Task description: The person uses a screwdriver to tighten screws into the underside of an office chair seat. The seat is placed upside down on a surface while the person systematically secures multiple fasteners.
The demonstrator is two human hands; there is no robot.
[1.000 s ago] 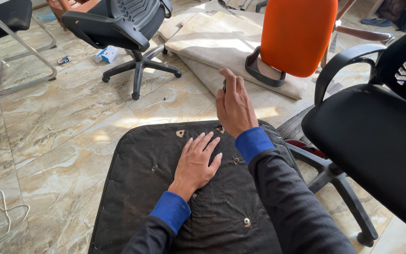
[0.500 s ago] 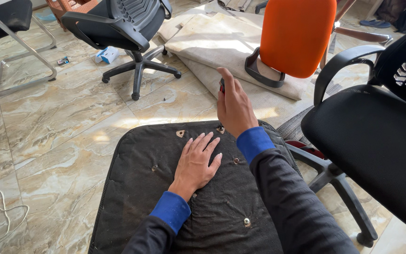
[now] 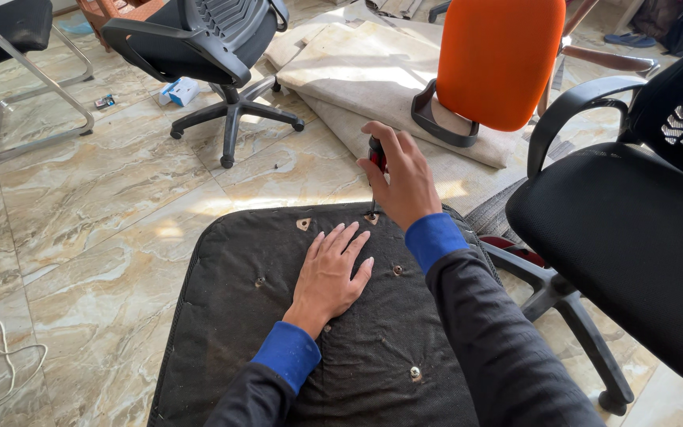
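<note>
Seat cushion (image 3: 223, 332) on marble floor (image 3: 96, 198)

I see the seat cushion (image 3: 231, 348) lying on the floor (image 3: 96, 205) at lower centre, an office chair (image 3: 634, 237) to its right, another chair (image 3: 199, 47) at upper left.

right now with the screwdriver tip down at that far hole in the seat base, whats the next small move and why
Probably turn the screwdriver in place. The right hand holds it upright with its tip at the far hole, and the left hand lies flat on the black seat base, steadying it. Whether a screw sits there is too small to tell.
</note>
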